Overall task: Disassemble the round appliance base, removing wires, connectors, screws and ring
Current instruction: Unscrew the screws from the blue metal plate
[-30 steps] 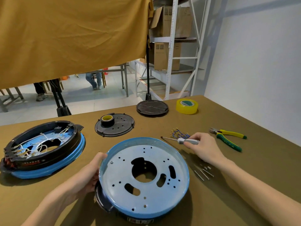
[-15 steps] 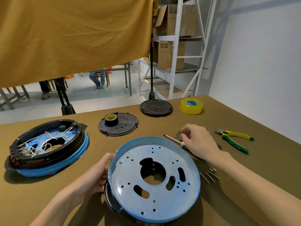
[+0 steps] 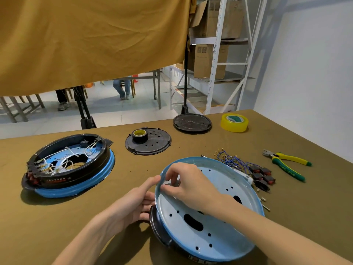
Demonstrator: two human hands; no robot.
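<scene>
The table [image 3: 57,217], covered in olive cloth, is occupied at six o'clock by the round appliance base [image 3: 214,234], tilted with its blue metal plate upward and a black plastic ring beneath. A second, still-wired base [image 3: 70,165] is seen at nine o'clock. The base in hand is judged stiff and fairly light, its thin enamelled rim likely slippery and somewhat sharp; hold is best taken at the rim and at the black ring below, not at the perforated plate.

The left hand [image 3: 133,205] is laid against the rim at the base's nine o'clock, fingers extended, steadying it. The right hand [image 3: 187,184] is set over the same rim, its fingers [image 3: 168,188] curled and pinching the edge. At two o'clock lie the pliers [image 3: 284,165], then the removed blue wires [image 3: 231,160] with switches, then loose screws [image 3: 264,204].

Compared with the earlier frame, the screwdriver has been put down and the right hand brought across to the rim; the base has been tipped further
</scene>
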